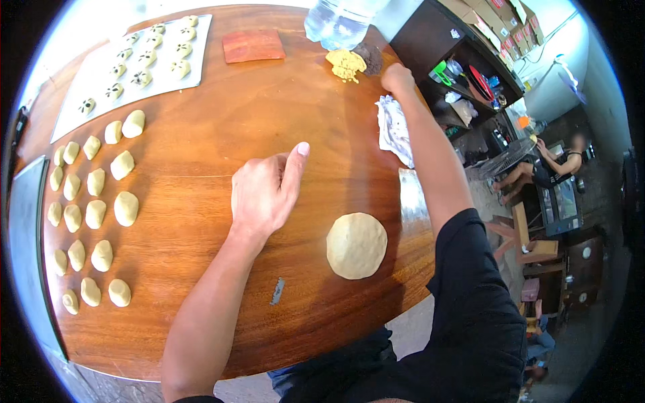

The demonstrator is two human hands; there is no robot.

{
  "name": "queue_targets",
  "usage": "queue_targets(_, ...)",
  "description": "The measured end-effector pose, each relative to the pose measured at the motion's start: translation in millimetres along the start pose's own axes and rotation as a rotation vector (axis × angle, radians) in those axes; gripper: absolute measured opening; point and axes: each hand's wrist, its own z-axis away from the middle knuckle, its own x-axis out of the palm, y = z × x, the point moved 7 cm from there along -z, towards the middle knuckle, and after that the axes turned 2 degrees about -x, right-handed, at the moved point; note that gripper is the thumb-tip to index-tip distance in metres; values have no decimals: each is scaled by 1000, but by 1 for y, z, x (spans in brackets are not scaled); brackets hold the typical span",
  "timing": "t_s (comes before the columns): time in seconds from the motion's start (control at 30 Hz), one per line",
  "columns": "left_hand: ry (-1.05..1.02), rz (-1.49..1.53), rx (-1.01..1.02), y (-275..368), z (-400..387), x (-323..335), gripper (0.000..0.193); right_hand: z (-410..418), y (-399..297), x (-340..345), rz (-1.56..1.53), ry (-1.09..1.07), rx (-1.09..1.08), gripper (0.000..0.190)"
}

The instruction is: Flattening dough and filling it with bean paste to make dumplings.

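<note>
My left hand (267,189) hovers over or rests on the middle of the wooden table (201,151), thumb out, fingers curled from sight. My right hand (398,79) is at the table's far right edge, beside a dark crumbly mound (370,58) and a yellow mound (345,64); its fingers are curled and what they hold cannot be seen. Below it lies a crumpled white cloth (393,128). A flat round of dough (357,246) lies near the front edge. Several dough pieces (126,208) stand in rows at the left. A small serrated metal blade (277,291) lies in front.
A white tray (194,75) with several shaped dough pieces stands back left. A red slab (253,46) and a large clear plastic bottle (340,25) are at the back. A dark tray (27,252) adjoins the left edge. Dark shelves (428,45) and a seated person (559,163) are at right.
</note>
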Motion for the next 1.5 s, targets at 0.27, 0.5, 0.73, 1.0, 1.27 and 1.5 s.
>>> queue_targets(0.27,-47,29,-5,10,-4,6,69,-12,6,-7,-274,164,-50,33)
queue_targets(0.5,-56,-24,28,11,-2,9,64,2,-4,-5,-135,182,-330,38)
queue_targets(0.73,-24,-45,76,12,-4,8,63,6,-11,-10,-131,136,-194,64)
queue_targets(1.0,-21,-58,83,12,-3,9,62,-7,-2,-1,-130,180,-160,43)
queue_targets(1.27,-22,-42,79,12,-1,4,64,-9,1,1,-153,384,-276,26)
queue_targets(1.5,-2,-72,129,11,-3,12,64,-5,5,-7,-190,268,-446,27)
